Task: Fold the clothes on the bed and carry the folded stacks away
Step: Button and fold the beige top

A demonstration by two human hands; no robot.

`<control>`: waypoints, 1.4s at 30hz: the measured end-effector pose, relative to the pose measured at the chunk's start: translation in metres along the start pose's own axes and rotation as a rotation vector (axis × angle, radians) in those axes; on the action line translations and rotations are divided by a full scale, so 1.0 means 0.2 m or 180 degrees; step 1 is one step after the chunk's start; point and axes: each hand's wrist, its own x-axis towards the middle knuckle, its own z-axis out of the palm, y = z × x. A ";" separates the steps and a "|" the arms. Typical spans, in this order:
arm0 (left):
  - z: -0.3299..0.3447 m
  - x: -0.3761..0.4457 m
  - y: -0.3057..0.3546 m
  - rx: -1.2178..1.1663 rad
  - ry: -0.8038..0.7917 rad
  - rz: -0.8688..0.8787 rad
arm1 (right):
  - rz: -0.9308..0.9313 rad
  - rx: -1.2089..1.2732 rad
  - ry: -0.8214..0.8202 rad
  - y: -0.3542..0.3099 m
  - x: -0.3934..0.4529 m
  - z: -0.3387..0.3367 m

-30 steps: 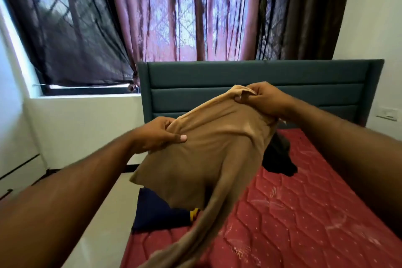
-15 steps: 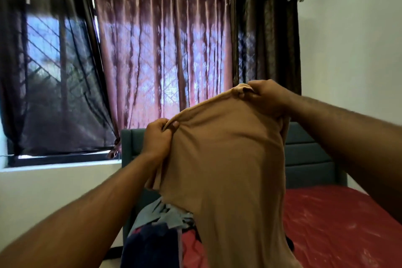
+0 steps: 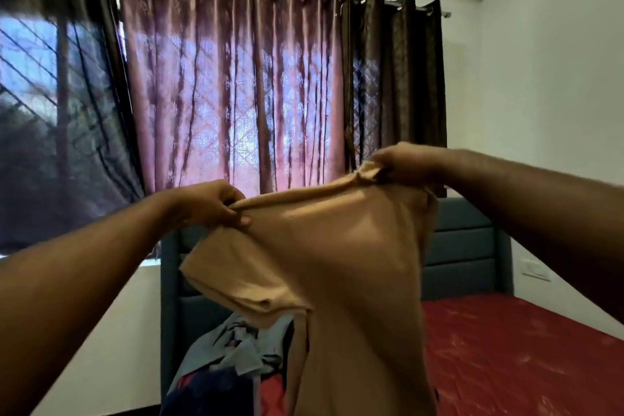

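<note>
A tan shirt [image 3: 341, 267] hangs in the air in front of me, stretched between both hands above the bed. My left hand [image 3: 212, 203] pinches its top edge on the left. My right hand [image 3: 398, 164] grips the top edge higher up on the right. A short sleeve folds out at the lower left and the rest of the cloth drops past the bottom of the view. Behind and below it lies a heap of loose clothes [image 3: 236, 355], grey and dark blue, on the left part of the red mattress [image 3: 513, 358].
A dark teal padded headboard [image 3: 466, 246] stands behind the bed. Maroon and dark curtains [image 3: 233, 84] cover the window beyond it. A white wall with a switch plate [image 3: 537, 270] runs along the right side of the bed.
Both hands have lifted the tan shirt and spread its top edge wider. The view has tilted upward, so more of the curtains and less of the mattress shows.
</note>
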 end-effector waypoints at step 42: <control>1.16 -0.60 -0.75 0.0508 -0.0259 -0.0526 | 0.1141 0.3196 -0.2710 -0.14 -1.02 1.14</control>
